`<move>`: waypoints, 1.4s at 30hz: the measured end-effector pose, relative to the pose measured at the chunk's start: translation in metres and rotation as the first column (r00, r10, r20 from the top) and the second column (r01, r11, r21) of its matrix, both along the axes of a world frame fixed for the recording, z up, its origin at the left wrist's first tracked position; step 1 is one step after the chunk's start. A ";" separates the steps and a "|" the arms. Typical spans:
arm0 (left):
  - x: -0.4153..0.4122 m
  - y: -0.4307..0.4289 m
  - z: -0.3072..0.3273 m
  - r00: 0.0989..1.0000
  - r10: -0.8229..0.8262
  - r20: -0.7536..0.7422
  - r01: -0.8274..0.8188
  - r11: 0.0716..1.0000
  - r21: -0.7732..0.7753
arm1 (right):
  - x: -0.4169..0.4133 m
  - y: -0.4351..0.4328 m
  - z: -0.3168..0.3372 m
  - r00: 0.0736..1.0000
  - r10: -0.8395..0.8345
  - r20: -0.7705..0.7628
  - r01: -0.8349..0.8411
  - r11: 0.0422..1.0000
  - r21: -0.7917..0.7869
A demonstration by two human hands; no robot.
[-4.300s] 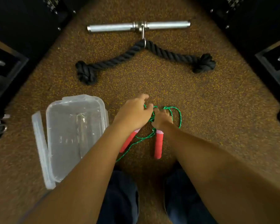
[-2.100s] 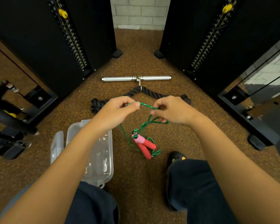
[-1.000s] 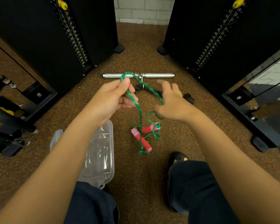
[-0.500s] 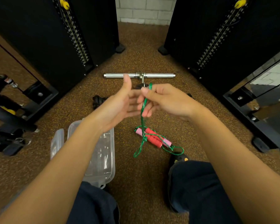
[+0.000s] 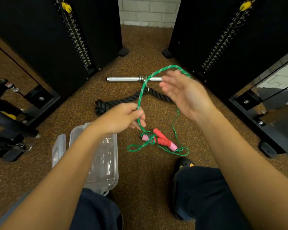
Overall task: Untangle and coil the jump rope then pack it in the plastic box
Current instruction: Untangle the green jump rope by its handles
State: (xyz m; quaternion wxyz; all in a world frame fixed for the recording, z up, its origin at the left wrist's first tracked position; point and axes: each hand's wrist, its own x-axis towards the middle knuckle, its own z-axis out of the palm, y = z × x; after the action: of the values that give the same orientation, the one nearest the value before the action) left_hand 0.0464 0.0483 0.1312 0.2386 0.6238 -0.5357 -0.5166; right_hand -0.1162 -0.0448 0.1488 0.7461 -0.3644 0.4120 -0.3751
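The hands, together on the green jump rope (image 5: pixel 140 95) a moment ago, have parted. The left hand (image 5: pixel 123 118) pinches it low; the right hand (image 5: pixel 186 97), open and blurred, seems to carry a loop. The red handles (image 5: pixel 161 141) lie tangled mid-floor beside the plastic box (image 5: pixel 105 163), so untangling looks unfinished.

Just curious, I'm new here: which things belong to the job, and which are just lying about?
Job: green jump rope, red handles, clear plastic box, its lid.
Lying about: steel bar, thick black rope, black weight machines.
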 end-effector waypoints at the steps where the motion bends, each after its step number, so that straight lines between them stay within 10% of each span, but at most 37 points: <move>1: 0.001 -0.002 0.004 0.997 0.046 -0.065 -0.049 0.998 -0.041 | 0.001 0.002 -0.006 0.962 0.155 -0.227 -0.175 0.982 -0.075; 4: 0.006 -0.004 0.010 0.959 0.169 -0.226 -0.197 0.975 -0.104 | 0.005 0.015 -0.017 0.250 0.482 -0.840 -0.877 0.480 0.014; 7: 0.010 -0.005 0.011 0.915 0.239 -0.326 -0.280 0.956 -0.084 | 0.005 0.027 -0.021 -0.302 0.423 -0.854 -0.925 0.089 0.370; 9: 0.011 -0.007 0.010 0.873 0.313 -0.374 -0.359 0.932 -0.058 | 0.003 0.030 -0.019 -0.328 0.473 -0.817 -0.911 0.071 0.407; 14: 0.013 -0.009 0.010 0.735 0.473 -0.486 -0.488 0.866 0.107 | -0.001 0.023 -0.019 -0.037 0.612 -0.790 -0.962 0.193 0.195; 19: -0.006 -0.001 0.000 0.929 0.230 -0.292 -0.129 0.937 0.325 | -0.002 0.018 -0.020 0.191 0.677 -0.710 -0.940 0.336 0.067; 31: -0.013 -0.008 -0.012 0.684 0.573 -0.451 -0.450 0.818 0.357 | -0.003 0.021 -0.012 0.194 0.615 -0.765 -0.917 0.391 0.082; 34: -0.006 -0.014 -0.011 0.539 0.669 -0.512 -0.586 0.735 0.342 | -0.008 0.019 -0.009 0.081 0.581 -0.810 -0.910 0.375 0.178; 42: 0.037 -0.023 -0.003 -0.010 0.712 -0.702 -0.765 0.446 0.464 | -0.018 0.030 -0.038 -0.654 0.553 -0.517 -0.553 0.117 0.825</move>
State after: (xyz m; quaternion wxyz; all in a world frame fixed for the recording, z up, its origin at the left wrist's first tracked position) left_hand 0.0836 0.0253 0.1285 0.7130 0.4660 0.0510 -0.5214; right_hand -0.1339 -0.0148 0.1107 0.3037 -0.6583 0.3924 0.5660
